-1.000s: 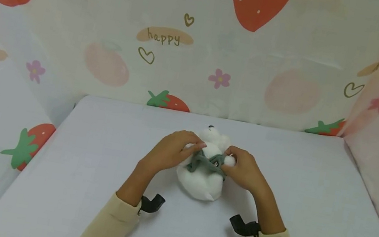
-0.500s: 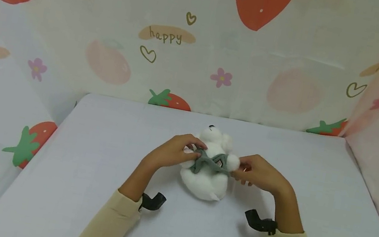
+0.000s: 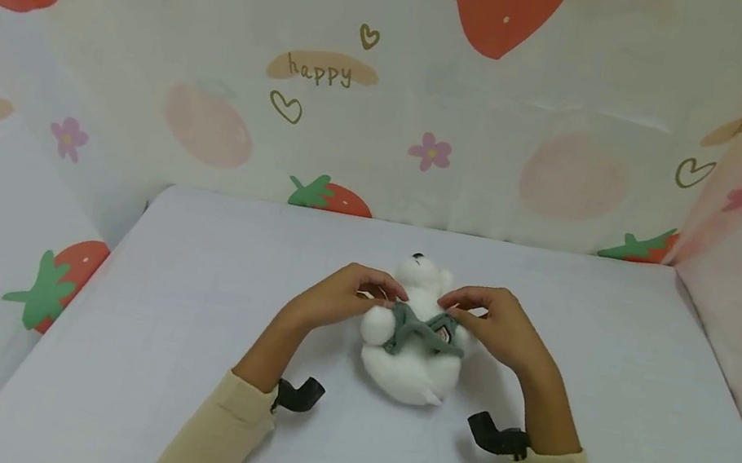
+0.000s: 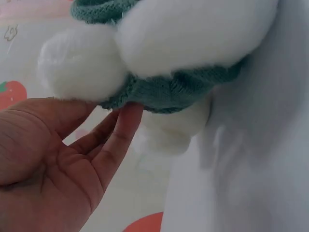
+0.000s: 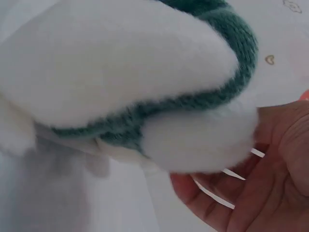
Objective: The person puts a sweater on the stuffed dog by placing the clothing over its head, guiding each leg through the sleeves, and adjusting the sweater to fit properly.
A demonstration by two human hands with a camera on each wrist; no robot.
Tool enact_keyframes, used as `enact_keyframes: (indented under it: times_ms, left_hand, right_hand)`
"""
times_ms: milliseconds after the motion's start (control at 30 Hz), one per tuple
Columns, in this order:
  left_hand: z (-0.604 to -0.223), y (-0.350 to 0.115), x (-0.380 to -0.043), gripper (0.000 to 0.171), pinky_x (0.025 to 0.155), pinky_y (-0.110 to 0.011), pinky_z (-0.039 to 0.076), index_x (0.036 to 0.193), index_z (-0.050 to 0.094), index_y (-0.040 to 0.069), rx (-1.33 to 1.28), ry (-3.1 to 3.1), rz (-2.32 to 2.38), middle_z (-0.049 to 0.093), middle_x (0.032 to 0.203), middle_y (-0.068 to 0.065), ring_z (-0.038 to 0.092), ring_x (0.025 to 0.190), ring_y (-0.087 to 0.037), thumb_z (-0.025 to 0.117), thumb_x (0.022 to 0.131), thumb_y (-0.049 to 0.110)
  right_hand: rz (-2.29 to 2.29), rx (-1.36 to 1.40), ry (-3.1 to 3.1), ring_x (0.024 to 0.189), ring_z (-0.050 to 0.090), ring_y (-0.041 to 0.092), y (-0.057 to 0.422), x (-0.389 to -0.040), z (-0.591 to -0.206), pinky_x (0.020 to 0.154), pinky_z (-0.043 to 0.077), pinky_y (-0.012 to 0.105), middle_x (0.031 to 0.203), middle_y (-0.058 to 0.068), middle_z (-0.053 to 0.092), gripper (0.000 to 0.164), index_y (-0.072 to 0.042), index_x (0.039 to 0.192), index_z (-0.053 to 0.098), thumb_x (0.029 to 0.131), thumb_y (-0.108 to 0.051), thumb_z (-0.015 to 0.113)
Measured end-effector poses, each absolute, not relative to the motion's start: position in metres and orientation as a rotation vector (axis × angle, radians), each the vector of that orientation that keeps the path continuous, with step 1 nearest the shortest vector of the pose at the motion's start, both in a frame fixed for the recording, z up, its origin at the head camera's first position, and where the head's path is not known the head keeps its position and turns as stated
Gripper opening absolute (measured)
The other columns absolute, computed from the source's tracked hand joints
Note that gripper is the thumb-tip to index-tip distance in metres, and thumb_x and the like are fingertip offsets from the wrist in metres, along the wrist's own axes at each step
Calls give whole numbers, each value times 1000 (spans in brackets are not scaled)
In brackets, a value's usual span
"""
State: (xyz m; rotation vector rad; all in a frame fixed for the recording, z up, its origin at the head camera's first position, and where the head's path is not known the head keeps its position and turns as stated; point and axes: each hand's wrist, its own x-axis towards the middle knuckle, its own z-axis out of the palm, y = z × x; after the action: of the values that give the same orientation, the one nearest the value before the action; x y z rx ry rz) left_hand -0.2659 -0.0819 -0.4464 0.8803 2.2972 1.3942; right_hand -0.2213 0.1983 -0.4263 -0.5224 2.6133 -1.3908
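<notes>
A white plush toy (image 3: 407, 374) with a black nose lies on the white table, its head toward the back. Green knitted clothing (image 3: 423, 333) with a small patch wraps its middle. My left hand (image 3: 348, 294) pinches at the shoulder on the left, fingertips at the knit's upper edge; a round white arm (image 4: 79, 63) of the toy sits right by the thumb. On the opposite shoulder my right hand (image 3: 501, 327) holds the toy, thumb over the knit. In the right wrist view, fingers (image 5: 186, 191) curl behind the toy's other arm (image 5: 200, 140).
The white tabletop (image 3: 203, 252) stretches around the toy on all sides. Behind it stands a strawberry-printed curtain (image 3: 483, 185), which also runs along both sides. A black wrist camera (image 3: 301, 395) juts inward from the left sleeve, another camera (image 3: 497, 436) from the right.
My right hand moved outward beside the toy's arm, then back in to the shoulder. The toy has shifted slightly right and nearer. Its left-side arm now shows below my left hand.
</notes>
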Motion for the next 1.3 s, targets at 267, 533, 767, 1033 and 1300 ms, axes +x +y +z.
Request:
enact_keyframes:
  times_ms: [267, 533, 767, 1033, 1300]
  left_hand:
    - [-448, -77, -265, 9, 84, -31, 53, 106, 73, 10, 930, 2307, 1256, 71, 101, 1, 65, 97, -12, 69, 97, 10]
    - [-449, -79, -263, 4, 88, -30, 49, 102, 64, 10, 974, 2324, 1254, 68, 101, 1, 64, 99, -11, 62, 102, 13]
    - [-448, -90, -267, 9, 80, -35, 50, 110, 57, 9, 784, 2349, 1296, 70, 96, -6, 60, 89, -17, 52, 107, 15]
    - [-462, -90, -275, 11, 77, -31, 47, 114, 58, 10, 778, 2321, 1337, 68, 94, -3, 55, 84, -13, 52, 106, 8]
    - [-470, -94, -279, 47, 99, -35, 50, 125, 62, 6, 999, 2265, 1256, 67, 120, -5, 63, 111, -17, 60, 85, -18]
  right_hand:
    - [-1325, -570, 2456, 103, 63, 22, 207, -219, -429, 89, 48, 39, 103, 3, 73, 12, -9, 106, 75, 95, -8, 70]
    - [-1284, -640, 2475, 90, 61, 20, 208, -222, -434, 79, 48, 33, 89, 1, 67, 8, -8, 92, 69, 99, -7, 65]
    - [-1326, -418, 2578, 71, 48, 17, 207, -225, -438, 63, 39, 32, 80, 2, 62, 11, -1, 99, 62, 104, -6, 54]
    - [-1337, -350, 2644, 72, 51, 18, 210, -229, -444, 66, 42, 34, 76, 2, 61, 13, 0, 100, 66, 103, -11, 60]
    - [-1375, -536, 2511, 104, 66, 25, 214, -231, -448, 88, 53, 42, 108, 8, 71, 19, -5, 109, 71, 93, 2, 62]
